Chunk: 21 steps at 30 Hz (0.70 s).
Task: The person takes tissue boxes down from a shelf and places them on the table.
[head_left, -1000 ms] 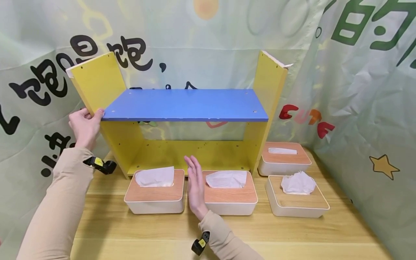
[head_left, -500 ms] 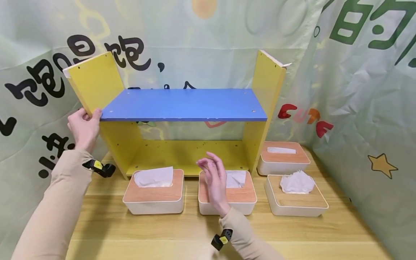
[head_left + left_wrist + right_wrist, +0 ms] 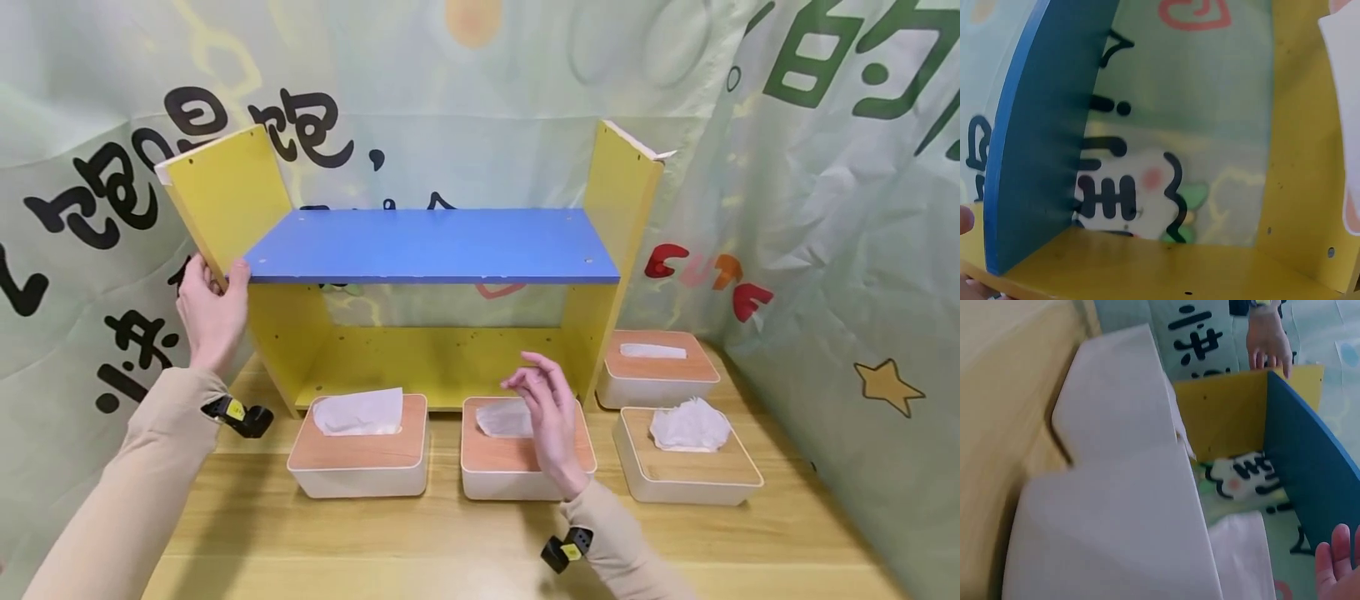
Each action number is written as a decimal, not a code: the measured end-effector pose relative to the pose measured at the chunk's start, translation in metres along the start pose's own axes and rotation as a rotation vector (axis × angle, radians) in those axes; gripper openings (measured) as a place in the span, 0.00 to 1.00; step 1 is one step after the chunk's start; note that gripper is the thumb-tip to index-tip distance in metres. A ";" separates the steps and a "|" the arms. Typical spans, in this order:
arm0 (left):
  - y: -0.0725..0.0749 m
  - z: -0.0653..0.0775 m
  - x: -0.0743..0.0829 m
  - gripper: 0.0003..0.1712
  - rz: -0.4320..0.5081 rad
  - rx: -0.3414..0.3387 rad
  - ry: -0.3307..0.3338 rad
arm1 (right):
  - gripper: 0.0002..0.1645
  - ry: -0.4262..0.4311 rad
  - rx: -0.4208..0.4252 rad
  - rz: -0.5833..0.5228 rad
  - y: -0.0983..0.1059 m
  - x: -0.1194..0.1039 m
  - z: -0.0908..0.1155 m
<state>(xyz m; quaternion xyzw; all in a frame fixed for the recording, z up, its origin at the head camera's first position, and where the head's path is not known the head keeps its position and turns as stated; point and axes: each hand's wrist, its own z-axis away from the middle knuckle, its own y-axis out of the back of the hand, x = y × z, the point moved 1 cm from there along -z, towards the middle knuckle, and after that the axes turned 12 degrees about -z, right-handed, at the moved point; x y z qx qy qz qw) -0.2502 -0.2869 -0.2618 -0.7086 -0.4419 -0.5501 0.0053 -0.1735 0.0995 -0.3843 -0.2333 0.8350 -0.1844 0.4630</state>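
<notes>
At the left of the head view, my left hand (image 3: 212,312) grips the front edge of the yellow side panel of a small shelf unit. Its thumb lies by the corner of the blue shelf board (image 3: 435,242), and the fingers go round the panel's outer side. Over the right part of the middle tissue box (image 3: 495,454), my right hand (image 3: 551,417) hovers with loosely bent fingers and holds nothing. That box has a wooden lid and a white tissue (image 3: 504,418) sticking out, partly hidden by the hand. A similar tissue box (image 3: 352,454) stands to its left.
Two more tissue boxes stand at the right: one (image 3: 690,483) in front with a crumpled tissue, another (image 3: 660,367) behind it beside the unit. A printed cloth backdrop (image 3: 480,150) hangs behind the wooden table (image 3: 360,542). The unit's yellow bottom board (image 3: 442,358) lies behind the front boxes.
My right hand has moved right, from between the two front boxes to over the middle box, its fingers bending more. My left hand stays on the side panel, and the boxes have not moved.
</notes>
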 end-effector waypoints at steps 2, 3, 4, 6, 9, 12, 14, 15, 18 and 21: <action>-0.001 0.006 0.001 0.33 0.008 -0.033 -0.024 | 0.15 0.005 0.001 0.028 0.010 -0.007 -0.001; -0.001 0.009 0.002 0.37 0.013 -0.053 -0.026 | 0.15 0.007 0.004 0.043 0.015 -0.010 -0.002; -0.002 0.013 0.002 0.40 0.014 -0.068 -0.031 | 0.14 0.009 0.004 0.056 0.020 -0.014 -0.002; -0.002 0.021 0.002 0.45 0.010 -0.101 -0.035 | 0.15 0.026 0.008 0.069 0.028 -0.019 -0.004; -0.005 0.033 0.003 0.50 -0.034 -0.129 -0.053 | 0.15 0.038 -0.004 0.108 0.039 -0.027 -0.007; -0.009 0.046 0.005 0.51 -0.069 -0.141 -0.106 | 0.15 0.044 -0.011 0.148 0.049 -0.035 -0.009; -0.012 0.055 0.005 0.51 -0.083 -0.149 -0.153 | 0.14 0.046 -0.003 0.172 0.055 -0.040 -0.010; -0.013 0.060 0.006 0.51 -0.090 -0.151 -0.178 | 0.13 0.044 0.004 0.183 0.058 -0.043 -0.010; -0.014 0.074 0.005 0.50 -0.104 -0.165 -0.246 | 0.13 0.031 0.030 0.230 0.066 -0.050 -0.012; -0.015 0.085 0.002 0.49 -0.140 -0.183 -0.316 | 0.14 0.005 0.040 0.292 0.073 -0.056 -0.013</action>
